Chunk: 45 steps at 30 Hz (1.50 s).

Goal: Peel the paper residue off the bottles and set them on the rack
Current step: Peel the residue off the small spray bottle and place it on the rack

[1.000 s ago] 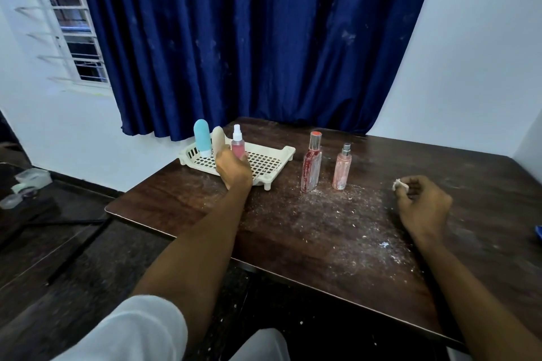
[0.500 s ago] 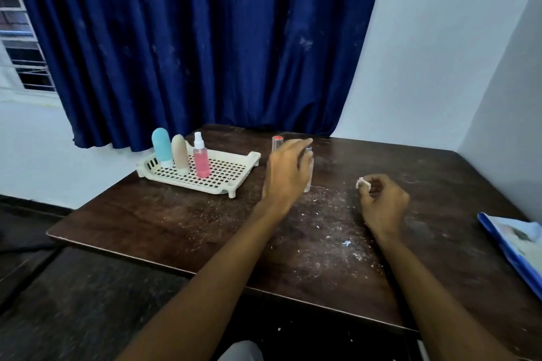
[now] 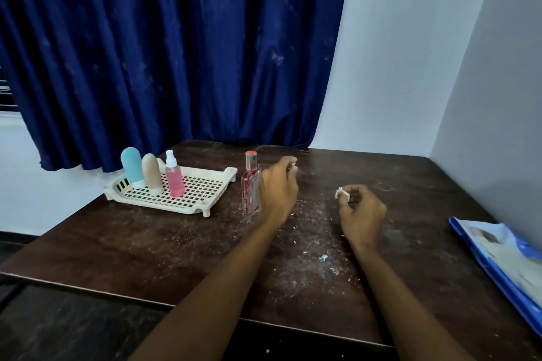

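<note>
Three bottles stand upright on the rack; red bottle upright beside left hand, curled round another's cap; right hand pinches paper.

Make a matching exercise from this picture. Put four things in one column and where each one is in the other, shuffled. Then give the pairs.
Things
1. pink spray bottle
2. red bottle
3. paper wad
4. small bottle

Places
A. pinched in the right hand
B. standing on the table, beside the rack
C. gripped by the left hand, only its cap showing
D. standing on the rack

Pairs: 1-D, 2-B, 3-A, 4-C
</note>
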Each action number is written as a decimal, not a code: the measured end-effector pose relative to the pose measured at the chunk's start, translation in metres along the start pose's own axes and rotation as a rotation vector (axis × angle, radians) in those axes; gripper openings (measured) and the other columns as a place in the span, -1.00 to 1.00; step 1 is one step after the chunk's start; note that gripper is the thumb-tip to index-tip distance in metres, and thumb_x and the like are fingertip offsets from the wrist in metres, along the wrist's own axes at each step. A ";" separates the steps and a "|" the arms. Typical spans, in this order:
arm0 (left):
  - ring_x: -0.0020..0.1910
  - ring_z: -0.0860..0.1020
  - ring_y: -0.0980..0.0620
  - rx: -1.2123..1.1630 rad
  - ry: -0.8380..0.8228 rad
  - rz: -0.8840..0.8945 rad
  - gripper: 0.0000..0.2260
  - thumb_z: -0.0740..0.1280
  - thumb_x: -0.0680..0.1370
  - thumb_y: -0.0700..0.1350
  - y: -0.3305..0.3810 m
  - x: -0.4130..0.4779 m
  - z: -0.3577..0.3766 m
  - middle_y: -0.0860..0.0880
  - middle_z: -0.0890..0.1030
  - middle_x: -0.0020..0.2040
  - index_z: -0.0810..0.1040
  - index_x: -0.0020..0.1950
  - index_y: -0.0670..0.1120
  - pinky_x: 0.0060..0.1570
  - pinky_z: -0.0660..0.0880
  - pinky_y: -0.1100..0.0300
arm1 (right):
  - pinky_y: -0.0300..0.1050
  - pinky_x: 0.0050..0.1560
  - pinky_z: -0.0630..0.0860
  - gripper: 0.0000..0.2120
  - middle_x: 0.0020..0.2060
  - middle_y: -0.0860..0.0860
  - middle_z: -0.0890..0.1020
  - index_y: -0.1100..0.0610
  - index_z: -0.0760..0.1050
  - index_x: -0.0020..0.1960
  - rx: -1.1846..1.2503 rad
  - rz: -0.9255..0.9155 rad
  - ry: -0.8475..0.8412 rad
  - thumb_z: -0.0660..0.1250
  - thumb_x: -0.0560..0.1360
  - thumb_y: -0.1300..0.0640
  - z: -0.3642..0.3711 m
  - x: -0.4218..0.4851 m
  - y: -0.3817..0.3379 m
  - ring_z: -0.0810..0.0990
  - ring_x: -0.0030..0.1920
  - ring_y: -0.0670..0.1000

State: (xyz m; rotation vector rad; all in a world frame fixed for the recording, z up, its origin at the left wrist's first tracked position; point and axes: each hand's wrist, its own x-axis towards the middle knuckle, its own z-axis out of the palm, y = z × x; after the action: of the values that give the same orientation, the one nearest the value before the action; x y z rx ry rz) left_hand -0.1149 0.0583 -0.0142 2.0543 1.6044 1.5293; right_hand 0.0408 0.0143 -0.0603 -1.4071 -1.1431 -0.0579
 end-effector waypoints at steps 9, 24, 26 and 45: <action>0.02 0.68 0.04 -0.909 -0.215 -0.542 -0.88 0.42 0.52 -0.20 0.002 0.031 0.045 0.03 0.73 -0.07 0.69 -0.02 0.00 0.01 0.60 0.16 | -0.11 -0.06 0.61 -0.86 -0.12 -0.03 0.68 0.03 0.61 0.02 0.086 0.127 0.088 0.41 0.51 0.23 -0.003 0.001 0.004 0.64 -0.16 -0.10; 0.14 0.65 -0.03 -1.254 -0.399 -0.606 -0.79 0.33 0.61 -0.18 -0.011 0.029 0.070 -0.12 0.68 0.13 0.59 0.23 -0.13 0.19 0.57 0.04 | -0.25 -0.02 0.57 -0.85 -0.06 -0.11 0.67 0.02 0.61 0.13 0.108 0.025 -0.147 0.37 0.56 0.10 0.016 0.044 -0.011 0.63 -0.06 -0.20; 0.14 0.65 -0.03 -1.265 -0.388 -0.617 -0.78 0.34 0.60 -0.18 -0.010 0.028 0.070 -0.13 0.68 0.13 0.58 0.24 -0.15 0.14 0.59 0.09 | -0.30 -0.03 0.59 -0.80 -0.05 -0.11 0.67 0.06 0.61 0.16 0.107 -0.015 -0.201 0.40 0.54 0.14 0.021 0.050 -0.012 0.63 -0.06 -0.21; 0.05 0.66 -0.03 -1.305 -0.373 -0.695 -0.76 0.42 0.54 -0.21 -0.001 0.025 0.068 -0.14 0.70 0.08 0.61 0.20 -0.19 0.13 0.60 0.07 | -0.30 -0.04 0.56 -0.76 -0.04 0.06 0.67 0.15 0.64 0.18 -0.070 -0.354 -0.239 0.42 0.52 0.17 0.019 0.045 -0.004 0.61 -0.11 -0.07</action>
State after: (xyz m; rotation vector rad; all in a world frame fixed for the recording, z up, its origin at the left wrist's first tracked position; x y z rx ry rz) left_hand -0.0661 0.1089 -0.0318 0.8352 0.6440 1.2181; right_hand 0.0496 0.0539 -0.0334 -1.2809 -1.5943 -0.1865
